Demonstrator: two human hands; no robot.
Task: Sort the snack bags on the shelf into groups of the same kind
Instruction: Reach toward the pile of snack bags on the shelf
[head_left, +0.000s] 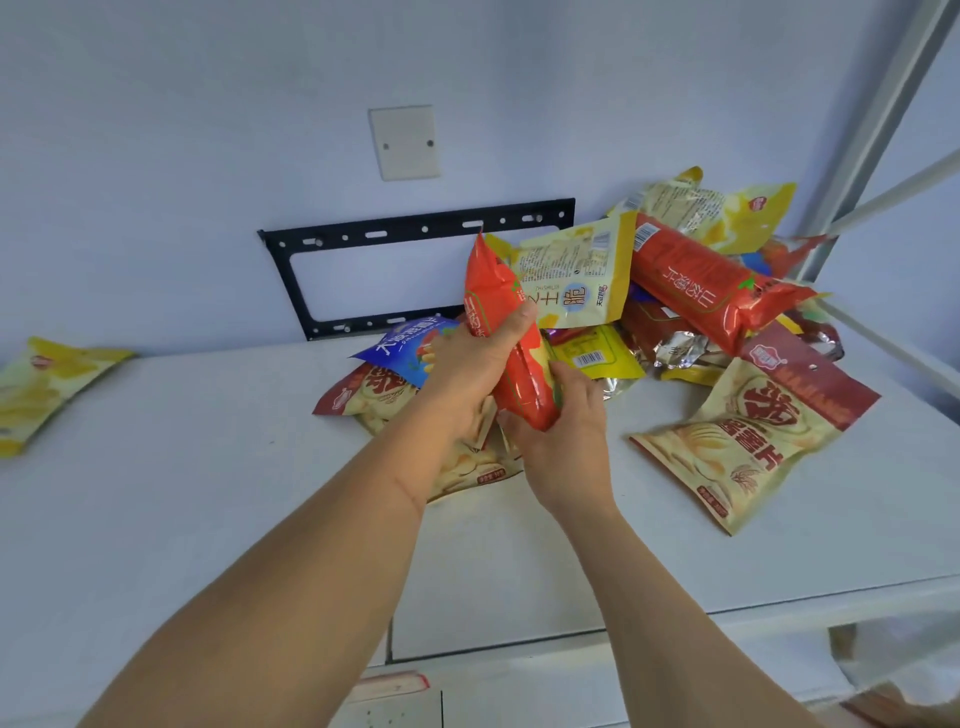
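your two forearms reach in over the shelf's front edge (675, 605), where a broad strip of bare surface lies ahead of the bags. your right hand (563, 447) curls under the bottom end of the orange-red bag (511, 358) and your left hand (470, 371) wraps its middle, thumb across the front, so both are clamped on that one bag and it stands nearly upright, lifted off the heap, likely so you can read its kind before placing it. under your left wrist lies a cream-and-red chip bag (467, 462); its twin (753, 436) rests flat toward the right edge, apart from the heap. behind your hands the heap fills the back right corner: a blue bag (402, 348), a pale yellow bag (576, 275) tilted up, and a matching long red bag (706, 280) lying across the top. a lone yellow bag (47, 384) sits at the far left edge, with wide open room between it and the heap for starting new groups.
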